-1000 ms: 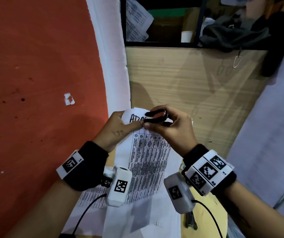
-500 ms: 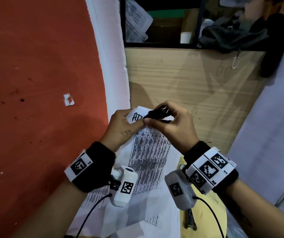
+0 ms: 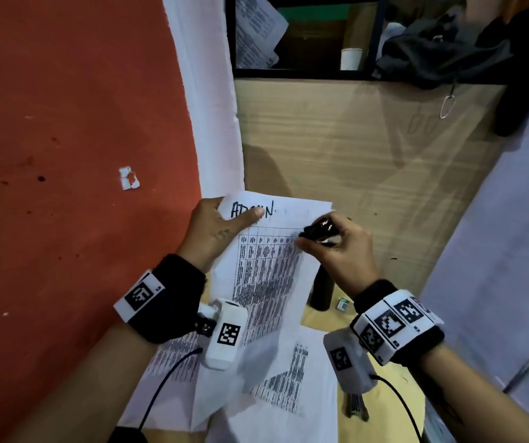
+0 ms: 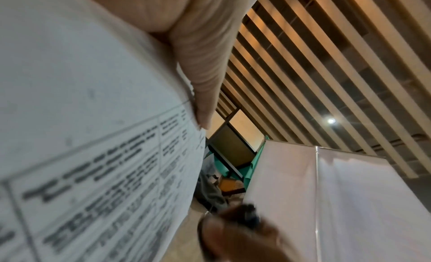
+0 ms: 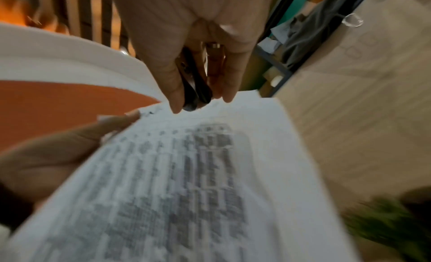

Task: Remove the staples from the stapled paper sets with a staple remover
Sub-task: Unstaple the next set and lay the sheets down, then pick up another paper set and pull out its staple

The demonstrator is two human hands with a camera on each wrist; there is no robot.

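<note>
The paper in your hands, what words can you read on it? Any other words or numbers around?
"AD..N": handwritten in dark ink at the top of the paper set; the left hand's thumb covers the middle letters.
Printed table on the same paper: too small and blurred to read.
Loose printed sheets below: too blurred to read.
Square black-and-white markers on the wrist bands: patterns, no words.

A paper cup (image 3: 351, 59) and dark cloth (image 3: 442, 55) occupy the shelf (image 3: 304, 73).
</note>
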